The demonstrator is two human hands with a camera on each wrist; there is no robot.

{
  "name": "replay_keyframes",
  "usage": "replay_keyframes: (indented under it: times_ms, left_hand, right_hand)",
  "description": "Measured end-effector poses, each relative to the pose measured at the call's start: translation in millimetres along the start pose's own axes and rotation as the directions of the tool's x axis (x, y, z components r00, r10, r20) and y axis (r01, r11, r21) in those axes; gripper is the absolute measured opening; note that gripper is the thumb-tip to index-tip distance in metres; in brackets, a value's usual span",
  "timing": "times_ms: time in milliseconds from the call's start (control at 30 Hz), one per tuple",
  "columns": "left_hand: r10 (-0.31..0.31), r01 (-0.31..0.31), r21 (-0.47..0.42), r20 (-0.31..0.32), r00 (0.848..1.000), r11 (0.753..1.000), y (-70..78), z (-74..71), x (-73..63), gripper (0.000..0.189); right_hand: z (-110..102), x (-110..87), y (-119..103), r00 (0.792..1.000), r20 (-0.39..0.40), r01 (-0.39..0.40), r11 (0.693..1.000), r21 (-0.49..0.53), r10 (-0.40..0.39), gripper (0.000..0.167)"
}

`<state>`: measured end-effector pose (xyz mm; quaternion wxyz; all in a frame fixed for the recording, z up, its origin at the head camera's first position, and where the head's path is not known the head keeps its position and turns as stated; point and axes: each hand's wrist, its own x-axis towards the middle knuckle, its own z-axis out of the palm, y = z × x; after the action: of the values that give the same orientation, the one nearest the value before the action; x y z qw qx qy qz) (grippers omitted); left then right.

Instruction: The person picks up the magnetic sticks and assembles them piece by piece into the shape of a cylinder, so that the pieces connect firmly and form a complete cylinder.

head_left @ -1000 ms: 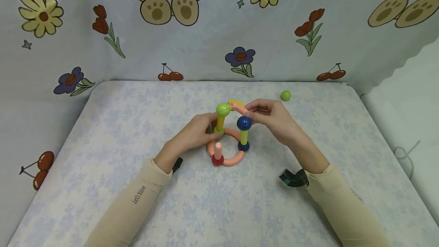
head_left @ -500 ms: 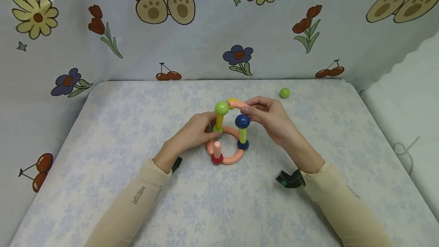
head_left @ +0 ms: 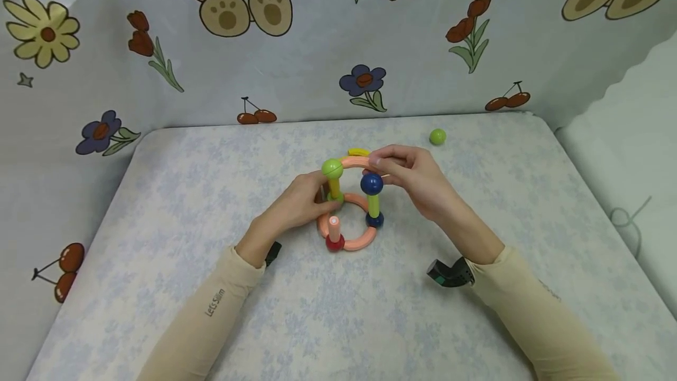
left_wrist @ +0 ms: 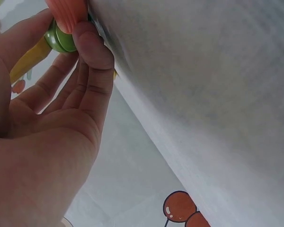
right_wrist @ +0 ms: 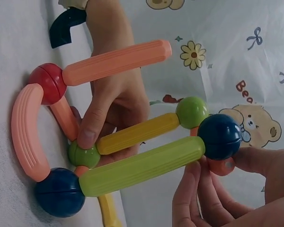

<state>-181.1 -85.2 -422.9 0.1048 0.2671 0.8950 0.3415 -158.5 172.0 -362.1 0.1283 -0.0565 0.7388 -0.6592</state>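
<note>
A magnetic stick-and-ball frame stands on the table, its base a ring of curved salmon rods (head_left: 359,244) joined by balls. My left hand (head_left: 301,200) grips the lower green ball (right_wrist: 84,153) at the foot of the yellow stick (right_wrist: 139,132). Atop that stick sits another green ball (head_left: 332,168). With thumb and fingers, my right hand (head_left: 415,178) pinches a curved salmon rod (head_left: 355,161), its far end at this upper ball. Beside the pinching fingers, a dark blue ball (right_wrist: 220,137) caps the light green stick (right_wrist: 142,165). A straight salmon stick (right_wrist: 118,62) rises from the red ball (right_wrist: 48,83), its top bare.
A loose green ball (head_left: 437,137) lies near the table's back edge, right of the frame. Behind the frame shows a yellow curved piece (head_left: 358,151). A printed cloth (head_left: 312,75) hangs along the back of the table (head_left: 211,151).
My right hand has shifted slightly left, bringing the curved salmon rod round to the upper green ball. The left hand keeps its grip at the base. The head view has tilted a little.
</note>
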Motion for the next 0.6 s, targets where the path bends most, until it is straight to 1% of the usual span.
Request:
replay_keyframes:
  times_ms: [100, 200, 300, 367, 467, 600]
  left_hand:
    - [-0.002, 0.002, -0.006, -0.001, 1.000, 1.000, 0.1, 0.1, -0.2, 0.029]
    - [-0.001, 0.000, -0.018, -0.007, 1.000, 1.000, -0.7, -0.2, -0.7, 0.030]
    - [0.001, -0.002, -0.032, -0.006, 1.000, 0.999, -2.0, -0.3, -0.8, 0.029]
    - [-0.002, 0.002, -0.040, -0.001, 1.000, 0.999, -2.3, -0.5, -1.1, 0.027]
    - [-0.013, 0.013, -0.046, 0.004, 1.000, 0.999, -2.0, -1.1, -1.4, 0.024]
    - [-0.017, 0.017, -0.048, 0.008, 1.000, 0.999, -0.8, -2.7, -1.9, 0.023]
  right_hand:
    - [1.3, -3.8, -3.6, 1.000, 0.024, 0.006, 0.998, -0.067, -0.005, 0.036]
    - [5.5, -7.6, -7.7, 0.998, 0.055, 0.032, 0.987, -0.157, -0.024, 0.038]
    - [10.6, -12.2, -9.7, 0.993, 0.081, 0.100, 0.958, -0.268, -0.081, 0.045]
    - [13.2, -15.2, -10.6, 0.988, 0.095, 0.148, 0.936, -0.319, -0.124, 0.048]
    - [15.0, -18.4, -11.8, 0.980, 0.104, 0.194, 0.915, -0.354, -0.168, 0.048]
    - [14.4, -20.7, -14.0, 0.978, 0.104, 0.206, 0.906, -0.370, -0.180, 0.044]
